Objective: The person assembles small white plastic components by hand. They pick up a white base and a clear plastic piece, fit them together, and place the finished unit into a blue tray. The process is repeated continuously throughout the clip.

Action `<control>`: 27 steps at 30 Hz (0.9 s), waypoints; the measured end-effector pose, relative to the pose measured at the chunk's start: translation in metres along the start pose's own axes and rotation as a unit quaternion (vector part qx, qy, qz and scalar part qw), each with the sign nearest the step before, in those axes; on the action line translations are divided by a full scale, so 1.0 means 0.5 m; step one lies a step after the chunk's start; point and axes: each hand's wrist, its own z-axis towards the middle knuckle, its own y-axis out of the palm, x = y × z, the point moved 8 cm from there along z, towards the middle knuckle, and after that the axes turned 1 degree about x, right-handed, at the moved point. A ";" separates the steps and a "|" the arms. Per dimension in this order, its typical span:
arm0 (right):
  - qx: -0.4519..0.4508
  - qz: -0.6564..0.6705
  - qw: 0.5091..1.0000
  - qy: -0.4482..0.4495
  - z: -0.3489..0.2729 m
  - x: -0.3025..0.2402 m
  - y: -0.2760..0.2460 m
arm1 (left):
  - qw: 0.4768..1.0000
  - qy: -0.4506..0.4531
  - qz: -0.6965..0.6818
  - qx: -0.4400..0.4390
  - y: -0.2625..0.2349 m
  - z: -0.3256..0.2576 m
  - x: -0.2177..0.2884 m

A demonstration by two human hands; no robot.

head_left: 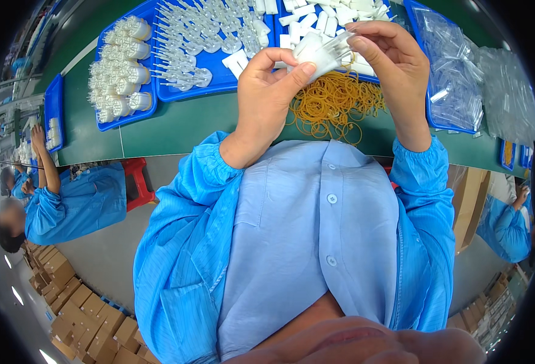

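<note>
Over on the far left a co-worker in a blue coat [76, 206] leans on the green table [176, 127], with stacks of cardboard boxes [79, 315] on the floor near them. Next along, a blue tray [149, 109] holds bundled white plastic parts [119, 67], and just right of it another tray carries loose clear pieces [195, 42].

In the middle, the left hand [266, 100] is closed round a small bundle of white plastic parts [319, 53], thumb pressed on its near side. The bundle sits up in the air between both hands, above a heap of yellow rubber bands [334, 106] lying on the table. The right hand [392, 60] pinches the bundle's top right end with its fingertips.

Far right, there's a tray of clear plastic bags [455, 73].
</note>
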 end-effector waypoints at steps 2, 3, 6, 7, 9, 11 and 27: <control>-0.006 -0.008 1.000 -0.001 0.004 0.000 0.002 | 1.000 -0.015 0.004 -0.009 -0.003 -0.002 -0.012; -0.008 -0.012 1.000 -0.002 0.005 -0.001 0.002 | 1.000 -0.023 0.006 -0.013 -0.003 -0.003 -0.016; -0.022 -0.006 0.999 0.035 0.011 0.001 -0.002 | 0.999 -0.027 0.021 -0.015 -0.003 -0.003 -0.015; -0.034 0.002 0.999 0.021 0.012 -0.003 -0.002 | 0.999 -0.027 0.018 -0.013 -0.003 -0.003 -0.015; -0.057 0.018 0.998 -0.008 0.016 -0.007 -0.004 | 1.000 -0.028 0.011 -0.008 -0.002 -0.001 -0.014; -0.050 0.025 0.998 0.036 0.021 0.010 -0.011 | 1.000 -0.024 0.018 -0.010 0.000 -0.003 -0.013; -0.081 0.055 0.995 0.036 0.021 0.040 -0.019 | 0.999 -0.032 0.017 -0.019 0.007 -0.004 -0.013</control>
